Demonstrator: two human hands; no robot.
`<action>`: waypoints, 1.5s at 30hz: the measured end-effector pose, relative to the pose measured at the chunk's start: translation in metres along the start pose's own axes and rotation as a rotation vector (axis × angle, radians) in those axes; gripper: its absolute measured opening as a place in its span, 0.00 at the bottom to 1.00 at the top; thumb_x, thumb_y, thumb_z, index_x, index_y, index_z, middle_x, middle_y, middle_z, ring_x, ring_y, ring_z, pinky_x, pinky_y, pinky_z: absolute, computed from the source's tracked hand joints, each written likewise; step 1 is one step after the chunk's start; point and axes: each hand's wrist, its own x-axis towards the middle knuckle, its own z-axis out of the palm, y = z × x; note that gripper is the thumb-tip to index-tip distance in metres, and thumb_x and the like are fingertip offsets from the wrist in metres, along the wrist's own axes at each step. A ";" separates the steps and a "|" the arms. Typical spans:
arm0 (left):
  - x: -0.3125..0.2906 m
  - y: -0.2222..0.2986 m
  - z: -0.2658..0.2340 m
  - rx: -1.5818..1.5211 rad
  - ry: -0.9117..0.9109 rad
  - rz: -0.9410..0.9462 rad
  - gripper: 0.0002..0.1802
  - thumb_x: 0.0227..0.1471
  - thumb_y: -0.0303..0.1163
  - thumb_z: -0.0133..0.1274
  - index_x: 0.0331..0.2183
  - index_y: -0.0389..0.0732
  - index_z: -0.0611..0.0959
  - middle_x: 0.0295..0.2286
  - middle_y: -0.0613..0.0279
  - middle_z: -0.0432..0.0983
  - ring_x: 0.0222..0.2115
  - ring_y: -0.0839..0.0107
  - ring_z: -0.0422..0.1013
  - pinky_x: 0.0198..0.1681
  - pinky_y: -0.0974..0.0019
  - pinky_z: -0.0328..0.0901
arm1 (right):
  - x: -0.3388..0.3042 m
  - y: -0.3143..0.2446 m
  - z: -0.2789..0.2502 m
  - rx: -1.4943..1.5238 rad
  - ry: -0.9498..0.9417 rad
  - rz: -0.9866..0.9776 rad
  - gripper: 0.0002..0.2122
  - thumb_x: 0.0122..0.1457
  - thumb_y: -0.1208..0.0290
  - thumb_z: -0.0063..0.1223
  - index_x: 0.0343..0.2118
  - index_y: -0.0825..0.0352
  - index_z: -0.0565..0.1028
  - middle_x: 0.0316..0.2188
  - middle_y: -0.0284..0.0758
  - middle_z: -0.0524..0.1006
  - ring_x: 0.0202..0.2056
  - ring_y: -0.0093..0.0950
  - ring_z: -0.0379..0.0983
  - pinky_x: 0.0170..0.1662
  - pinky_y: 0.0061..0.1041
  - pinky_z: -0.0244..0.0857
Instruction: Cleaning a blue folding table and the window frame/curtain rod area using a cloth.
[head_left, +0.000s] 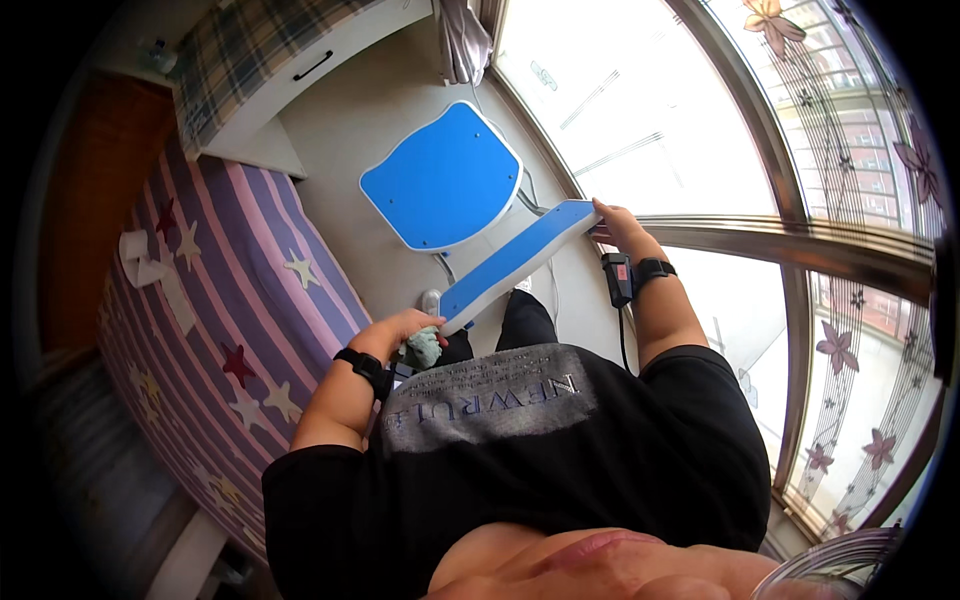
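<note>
A chair with a blue seat and white edging stands in front of me on the floor. Its blue backrest runs slantwise between my hands. My left hand is closed on the near left end of the backrest. A crumpled pale green cloth is bunched under that same hand. At the far right end of the backrest, my right hand grips the edge, its fingers partly hidden behind it. Black bands with small devices sit on both wrists, and a boxy black unit with a cable is by the right one.
To the left is a bed with a striped, star-patterned cover, with white paper on it. A cabinet with a black handle stands at the far left. Glazed sliding doors line the right. Cables trail on the floor.
</note>
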 end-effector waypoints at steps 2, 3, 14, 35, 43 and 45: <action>-0.001 -0.005 0.007 -0.237 0.018 -0.072 0.21 0.56 0.47 0.51 0.33 0.36 0.83 0.28 0.59 0.80 0.23 0.70 0.74 0.26 0.63 0.68 | 0.005 -0.002 -0.006 0.134 -0.142 0.065 0.26 0.56 0.48 0.54 0.46 0.67 0.69 0.42 0.39 0.71 0.44 0.35 0.70 0.47 0.36 0.69; -0.005 -0.014 0.011 -0.276 0.028 -0.078 0.21 0.56 0.47 0.51 0.33 0.36 0.83 0.28 0.59 0.80 0.23 0.70 0.74 0.26 0.63 0.68 | -0.001 -0.014 0.002 0.167 -0.132 0.155 0.23 0.56 0.52 0.56 0.45 0.68 0.70 0.42 0.40 0.71 0.45 0.35 0.69 0.48 0.35 0.69; 0.005 -0.018 0.064 -1.042 0.042 0.113 0.19 0.54 0.42 0.53 0.38 0.35 0.79 0.31 0.57 0.79 0.28 0.68 0.75 0.33 0.61 0.71 | 0.018 -0.034 0.009 0.294 -0.339 0.143 0.16 0.58 0.69 0.51 0.46 0.72 0.66 0.42 0.42 0.68 0.45 0.37 0.69 0.50 0.37 0.69; -0.014 0.053 -0.149 -1.360 0.465 0.597 0.12 0.52 0.39 0.52 0.30 0.39 0.79 0.26 0.58 0.77 0.27 0.61 0.75 0.35 0.55 0.71 | 0.070 -0.194 0.163 0.253 -0.356 0.069 0.13 0.62 0.69 0.46 0.44 0.73 0.65 0.41 0.42 0.67 0.44 0.36 0.68 0.52 0.32 0.70; -0.032 0.099 -0.249 -1.410 0.591 0.622 0.11 0.50 0.38 0.55 0.29 0.40 0.78 0.24 0.61 0.74 0.24 0.63 0.73 0.30 0.57 0.69 | 0.118 -0.253 0.223 0.308 -0.394 0.074 0.14 0.63 0.68 0.44 0.46 0.73 0.64 0.44 0.45 0.68 0.46 0.38 0.69 0.52 0.31 0.69; -0.037 0.108 -0.272 -1.422 0.576 0.608 0.11 0.52 0.38 0.54 0.28 0.40 0.77 0.24 0.61 0.74 0.24 0.63 0.73 0.29 0.56 0.69 | 0.125 -0.269 0.237 0.318 -0.407 0.058 0.14 0.63 0.68 0.45 0.46 0.74 0.64 0.43 0.45 0.69 0.45 0.38 0.69 0.52 0.31 0.69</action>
